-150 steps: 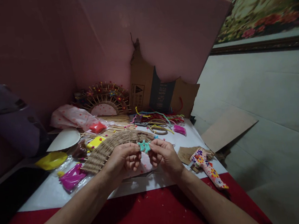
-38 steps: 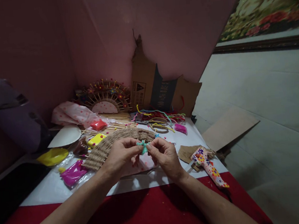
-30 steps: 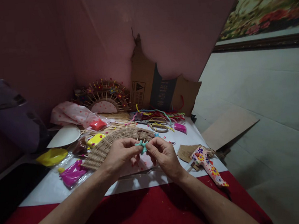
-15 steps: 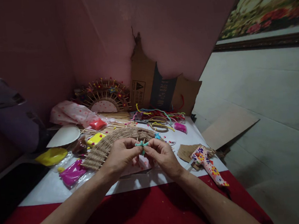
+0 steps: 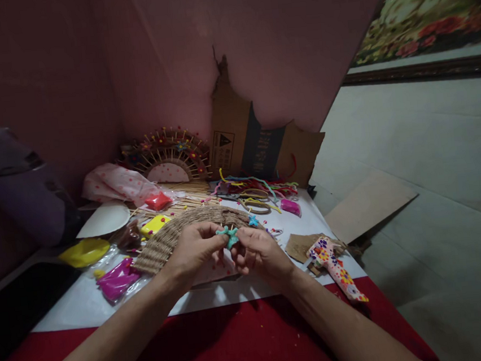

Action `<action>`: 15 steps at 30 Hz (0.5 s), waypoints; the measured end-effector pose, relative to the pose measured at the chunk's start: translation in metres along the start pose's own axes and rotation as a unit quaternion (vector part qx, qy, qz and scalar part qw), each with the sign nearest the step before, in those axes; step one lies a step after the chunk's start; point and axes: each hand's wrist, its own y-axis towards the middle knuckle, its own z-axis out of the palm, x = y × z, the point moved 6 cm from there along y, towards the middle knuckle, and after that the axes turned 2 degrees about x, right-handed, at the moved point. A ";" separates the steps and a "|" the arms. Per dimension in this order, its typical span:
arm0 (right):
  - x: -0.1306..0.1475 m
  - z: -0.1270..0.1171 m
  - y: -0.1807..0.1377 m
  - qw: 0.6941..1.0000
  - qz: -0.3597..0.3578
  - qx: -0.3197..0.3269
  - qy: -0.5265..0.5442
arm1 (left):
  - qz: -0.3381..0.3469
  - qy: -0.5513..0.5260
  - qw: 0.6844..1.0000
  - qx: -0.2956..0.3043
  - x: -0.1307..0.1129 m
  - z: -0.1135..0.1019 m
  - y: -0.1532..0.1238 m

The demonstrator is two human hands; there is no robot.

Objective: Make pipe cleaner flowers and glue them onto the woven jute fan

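Observation:
Between both hands is a small teal flower shape (image 5: 230, 236), seemingly bent from fuzzy craft wire. My left hand (image 5: 198, 246) pinches its left side between thumb and fingertips. On the other side, the thumb and fingers of my right hand (image 5: 261, 252) are closed on its right edge. Just behind and below the hands lies a woven twine arch (image 5: 165, 239) with thin sticks poking out; the hands cover part of it. A blue star-shaped flower (image 5: 253, 220) rests at the arch's right end.
A finished-looking stick-and-twine fan (image 5: 165, 153) leans at the back beside torn cardboard (image 5: 229, 130). Scissors (image 5: 256, 200) lie among coloured craft wires. At right is a flower-patterned glue gun (image 5: 334, 265). Left are a magenta clay packet (image 5: 116, 280) and a yellow one (image 5: 84, 252).
The teal flower has turned so its face shows more broadly. My right fingers have shifted slightly and regripped its edge; my left hand stays nearly in place.

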 end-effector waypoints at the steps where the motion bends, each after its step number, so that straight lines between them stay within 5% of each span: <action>1: 0.000 0.001 0.000 1.000 0.012 0.009 0.022 | -0.002 -0.005 1.000 0.003 -0.002 0.001 -0.001; 7: -0.001 0.001 -0.002 0.997 0.066 0.038 0.033 | -0.012 -0.011 1.000 0.003 -0.005 0.004 -0.004; 15: -0.001 -0.006 0.006 0.999 -0.003 0.014 -0.029 | -0.014 0.018 1.000 -0.005 -0.002 0.001 -0.003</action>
